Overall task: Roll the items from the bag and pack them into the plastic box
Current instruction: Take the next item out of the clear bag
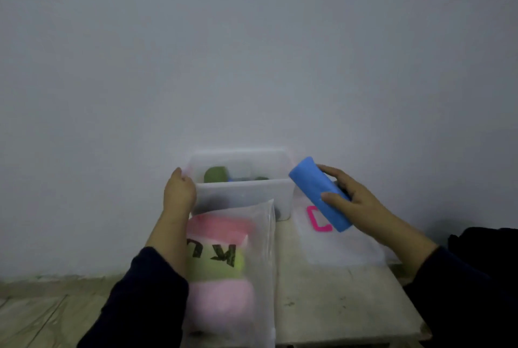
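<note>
Left hand (pixel 179 192) grips the left end of the plastic box (pixel 244 193), thumb up at the rim; its fingers are hidden behind the box wall; dark sleeve (pixel 145 300) covers the forearm, cut off at the lower edge; the box is translucent, standing on the desk (pixel 336 305) against the wall (pixel 252 53); inside it a green roll (pixel 215 174) shows at the left, with further dark and blue shapes beside it too blurred to identify; in front of the box, overlapping its near wall, lies the bag (pixel 263 263), clear plastic, holding pink and yellow-green soft items seen only hazily through the film; black printing on the bag reads upside down, a "K" and part of another letter legible, the rest hidden by the left arm; bag's lower end cut off by the frame; right of the box a flat translucent sheet (pixel 344 247) lies on the desk with a pink mark (pixel 318 220) partly hidden; above it the right hand (pixel 350 196) holds a blue roll (pixel 318 192) in the air, tilted, upper end just beside the box's right rim, thumb and fingers curled round it; a dark object (pixel 487 238) at the right edge is cut off and unidentifiable
</note>
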